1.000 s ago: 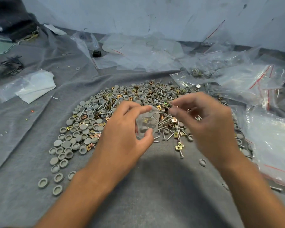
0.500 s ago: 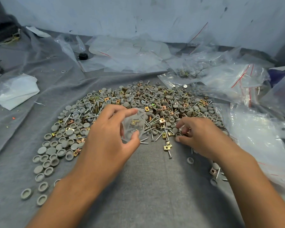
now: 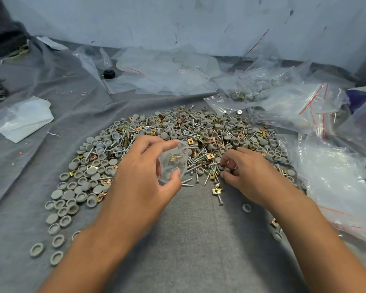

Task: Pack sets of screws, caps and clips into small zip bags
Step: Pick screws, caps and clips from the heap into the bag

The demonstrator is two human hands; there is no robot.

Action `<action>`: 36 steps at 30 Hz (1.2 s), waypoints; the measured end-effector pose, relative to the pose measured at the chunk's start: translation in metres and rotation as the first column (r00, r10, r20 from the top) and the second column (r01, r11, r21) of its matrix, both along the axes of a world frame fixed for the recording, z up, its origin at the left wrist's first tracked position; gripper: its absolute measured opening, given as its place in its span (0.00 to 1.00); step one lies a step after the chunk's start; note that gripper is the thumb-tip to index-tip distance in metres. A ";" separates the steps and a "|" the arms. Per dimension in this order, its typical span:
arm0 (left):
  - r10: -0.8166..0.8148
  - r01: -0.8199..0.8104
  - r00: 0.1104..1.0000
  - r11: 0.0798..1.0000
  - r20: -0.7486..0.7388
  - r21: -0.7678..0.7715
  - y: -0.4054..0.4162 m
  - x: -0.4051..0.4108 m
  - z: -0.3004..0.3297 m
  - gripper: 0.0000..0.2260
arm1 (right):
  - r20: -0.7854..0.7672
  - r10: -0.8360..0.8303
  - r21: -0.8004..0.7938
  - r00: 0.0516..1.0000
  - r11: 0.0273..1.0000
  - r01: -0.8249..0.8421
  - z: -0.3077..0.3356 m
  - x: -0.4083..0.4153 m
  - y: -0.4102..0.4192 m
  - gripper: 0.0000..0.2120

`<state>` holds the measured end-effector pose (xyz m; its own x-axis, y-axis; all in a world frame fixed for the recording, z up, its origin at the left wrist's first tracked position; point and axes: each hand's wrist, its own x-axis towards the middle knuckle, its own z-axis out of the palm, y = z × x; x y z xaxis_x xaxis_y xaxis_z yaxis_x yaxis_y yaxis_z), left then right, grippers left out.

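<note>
Grey cloth (image 3: 188, 240) — left hand (image 3: 140, 182) grips small zip bag (image 3: 173, 160); right hand (image 3: 247, 174) fingers pinch into hardware pile (image 3: 178, 132).

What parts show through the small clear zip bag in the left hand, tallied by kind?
Brass square metal clip: 1
Grey round plastic cap: 1
Total: 2, inside the small clear zip bag that the left hand holds.
</note>
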<state>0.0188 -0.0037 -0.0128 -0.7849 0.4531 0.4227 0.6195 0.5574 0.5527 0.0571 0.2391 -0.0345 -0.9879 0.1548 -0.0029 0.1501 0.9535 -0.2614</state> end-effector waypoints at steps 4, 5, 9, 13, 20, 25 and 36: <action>-0.001 0.001 1.000 1.000 0.000 0.013 0.000 0.001 0.001 0.23 | -0.018 0.035 -0.009 0.999 0.999 -0.035 0.000 -0.002 0.001 0.05; -0.003 0.003 1.000 1.000 0.002 0.016 0.000 0.001 0.001 0.23 | -0.027 0.036 -0.026 0.999 0.999 -0.036 0.001 -0.002 0.002 0.04; -0.011 0.011 1.000 1.000 -0.002 0.002 0.001 0.001 0.001 0.23 | -0.202 0.018 -0.236 0.979 0.969 -0.067 0.009 0.001 -0.003 0.02; -0.012 0.012 1.000 1.000 0.007 0.005 0.001 0.000 -0.002 0.23 | -0.583 0.084 -0.308 0.808 0.897 -0.316 0.022 0.003 -0.039 0.04; -0.017 0.017 1.000 1.000 0.010 0.007 0.001 -0.001 -0.003 0.22 | -0.718 0.200 -0.129 0.667 0.903 -0.410 0.017 0.001 -0.071 0.06; -0.003 0.003 1.000 1.000 0.006 0.019 0.001 -0.002 -0.003 0.22 | -0.744 0.180 -0.084 0.643 0.930 -0.358 0.016 -0.001 -0.070 0.05; -0.004 0.004 1.000 1.000 0.009 0.019 -0.005 -0.002 -0.001 0.23 | -0.236 -0.149 -0.217 0.960 0.971 0.098 0.021 0.001 0.015 0.07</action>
